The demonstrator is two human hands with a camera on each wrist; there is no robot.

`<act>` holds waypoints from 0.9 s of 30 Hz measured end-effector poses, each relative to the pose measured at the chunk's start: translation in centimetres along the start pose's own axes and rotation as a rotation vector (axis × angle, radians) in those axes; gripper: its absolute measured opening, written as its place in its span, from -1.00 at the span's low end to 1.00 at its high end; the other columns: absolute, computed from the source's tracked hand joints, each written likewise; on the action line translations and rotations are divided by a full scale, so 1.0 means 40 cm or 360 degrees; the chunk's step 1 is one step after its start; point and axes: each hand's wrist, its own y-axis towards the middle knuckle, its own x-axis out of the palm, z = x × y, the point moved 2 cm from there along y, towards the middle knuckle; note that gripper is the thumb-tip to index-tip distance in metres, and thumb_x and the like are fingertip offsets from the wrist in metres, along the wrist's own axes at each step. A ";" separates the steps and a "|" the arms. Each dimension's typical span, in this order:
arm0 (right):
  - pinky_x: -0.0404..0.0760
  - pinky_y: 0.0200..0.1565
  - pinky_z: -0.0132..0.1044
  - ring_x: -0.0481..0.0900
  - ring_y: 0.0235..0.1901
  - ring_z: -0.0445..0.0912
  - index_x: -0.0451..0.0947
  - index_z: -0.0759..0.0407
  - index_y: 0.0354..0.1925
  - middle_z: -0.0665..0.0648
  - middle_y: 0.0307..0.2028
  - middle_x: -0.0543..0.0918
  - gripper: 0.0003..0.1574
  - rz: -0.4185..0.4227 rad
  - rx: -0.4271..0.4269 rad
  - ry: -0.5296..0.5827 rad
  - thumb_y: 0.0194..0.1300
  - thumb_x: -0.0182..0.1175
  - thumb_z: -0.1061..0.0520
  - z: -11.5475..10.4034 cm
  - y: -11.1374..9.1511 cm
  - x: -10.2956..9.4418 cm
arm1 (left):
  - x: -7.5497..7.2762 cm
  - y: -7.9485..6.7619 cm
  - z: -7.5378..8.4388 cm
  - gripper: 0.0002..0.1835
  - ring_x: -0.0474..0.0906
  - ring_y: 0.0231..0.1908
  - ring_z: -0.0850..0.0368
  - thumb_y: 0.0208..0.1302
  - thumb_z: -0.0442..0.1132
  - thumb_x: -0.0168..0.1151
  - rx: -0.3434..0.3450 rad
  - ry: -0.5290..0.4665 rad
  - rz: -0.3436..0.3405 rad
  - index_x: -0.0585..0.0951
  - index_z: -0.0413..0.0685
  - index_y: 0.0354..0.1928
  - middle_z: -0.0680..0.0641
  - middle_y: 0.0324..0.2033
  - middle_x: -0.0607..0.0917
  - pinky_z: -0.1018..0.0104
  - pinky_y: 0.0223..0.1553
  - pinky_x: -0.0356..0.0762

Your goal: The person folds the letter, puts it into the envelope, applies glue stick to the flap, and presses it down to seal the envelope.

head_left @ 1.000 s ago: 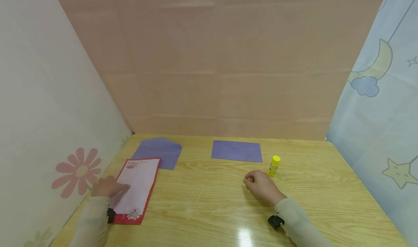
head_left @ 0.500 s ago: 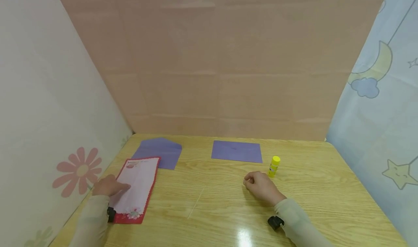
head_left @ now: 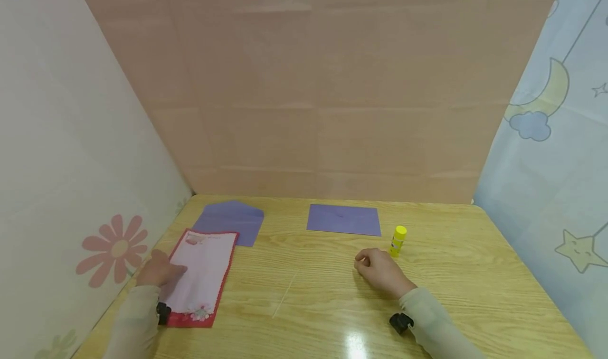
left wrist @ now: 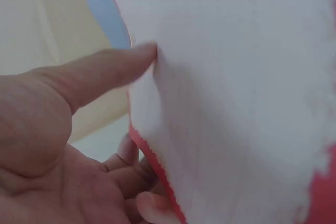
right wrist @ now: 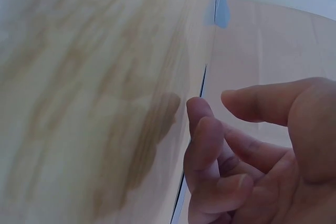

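My left hand (head_left: 158, 270) grips the left edge of a pale sheet of letter paper (head_left: 204, 269) with a red scalloped border and flowers printed at its bottom. In the left wrist view the thumb (left wrist: 105, 72) lies on the paper's face, while the other fingers (left wrist: 149, 205) curl behind the red edge. The sheet's top overlaps a purple envelope (head_left: 233, 216) with its flap raised. My right hand (head_left: 383, 272) rests at the table, loosely curled, holding nothing. In the right wrist view a gap shows between its thumb and fingers. Just behind it stands a yellow glue stick (head_left: 398, 241).
A second purple envelope (head_left: 344, 219) lies flat at the back middle of the wooden table (head_left: 313, 295). A brown paper backdrop (head_left: 313, 111) rises behind the table. Patterned sheets hang along both sides, the left one (head_left: 85, 137) close beside my left arm.
The letter paper has shifted a little to the right with my left hand still gripping its edge. My right hand, the envelopes and the glue stick have stayed in place.
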 end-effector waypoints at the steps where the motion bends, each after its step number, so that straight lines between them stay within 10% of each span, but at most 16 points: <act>1: 0.60 -0.32 -0.20 0.60 -0.39 -0.18 0.67 0.28 -0.07 0.04 -0.36 0.71 -0.77 0.0000 -0.0002 0.0003 0.35 0.25 0.19 -0.001 -0.001 0.000 | 0.000 0.000 0.002 -0.29 0.46 -0.24 -0.28 0.19 -0.10 0.30 0.0036 -0.0012 0.0006 0.22 -0.63 0.01 -0.50 -0.21 0.46 -0.12 -0.14 0.49; 17: 0.57 -0.33 -0.18 0.56 -0.40 -0.17 0.67 0.25 -0.09 0.03 -0.38 0.68 -0.78 -0.0018 -0.0004 -0.0006 0.34 0.27 0.17 -0.019 -0.007 0.006 | 0.060 -0.068 0.179 -0.45 0.53 0.02 -0.19 0.48 -0.16 0.11 0.0451 -0.0551 -0.0202 0.35 -0.49 0.29 -0.43 0.11 0.52 -0.04 -0.01 0.56; 27: 0.56 -0.26 -0.23 0.58 -0.29 -0.16 0.67 0.21 -0.05 -0.01 -0.28 0.68 -0.73 -0.0123 -0.0227 0.0085 0.39 0.25 0.08 -0.032 -0.003 0.024 | 0.147 -0.100 0.331 -0.75 0.58 -0.19 0.01 0.46 -0.17 0.19 0.0535 -0.0984 -0.0277 0.52 -0.24 -0.06 -0.19 -0.14 0.64 0.21 -0.18 0.54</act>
